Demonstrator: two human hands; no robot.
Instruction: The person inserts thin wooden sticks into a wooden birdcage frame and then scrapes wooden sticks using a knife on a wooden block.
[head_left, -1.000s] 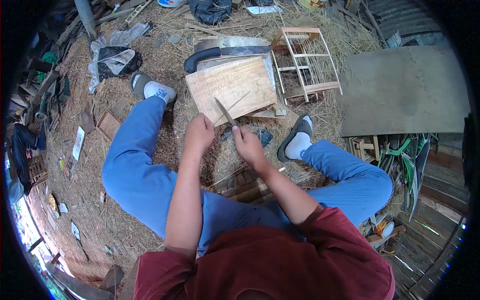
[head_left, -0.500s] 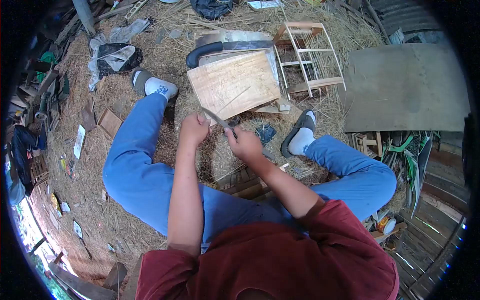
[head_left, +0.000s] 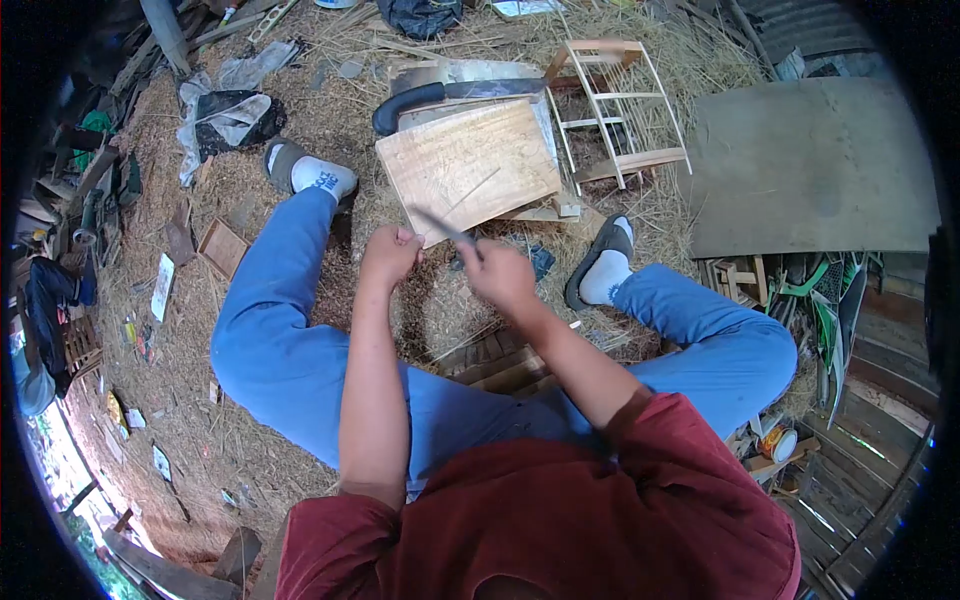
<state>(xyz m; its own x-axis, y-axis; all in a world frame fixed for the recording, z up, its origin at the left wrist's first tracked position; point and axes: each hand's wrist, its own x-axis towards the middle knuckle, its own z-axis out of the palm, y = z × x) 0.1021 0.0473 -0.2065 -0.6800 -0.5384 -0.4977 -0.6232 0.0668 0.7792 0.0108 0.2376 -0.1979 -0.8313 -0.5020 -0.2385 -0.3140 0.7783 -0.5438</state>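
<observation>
My left hand [head_left: 392,256] is closed in a pinch at the near edge of a pale wooden board [head_left: 450,150]. A thin wooden stick [head_left: 482,186] runs from its fingertips up across the board. My right hand [head_left: 500,274] is wrapped around the handle of a knife [head_left: 440,222]. The blade points up and left, crossing over the stick close to my left fingertips, and looks blurred. Behind the board lies a large machete [head_left: 412,106] with a black curved handle.
A small slatted wooden frame [head_left: 625,160] stands right of the board. Farther right is a flat grey-brown sheet [head_left: 810,170]. A small wooden tray [head_left: 222,248] lies by my left leg. Straw and shavings cover the ground, and a black bag [head_left: 420,15] sits at the back.
My right hand has shifted slightly right and up with the knife, whose blade is now blurred. My left hand stays nearly in place.
</observation>
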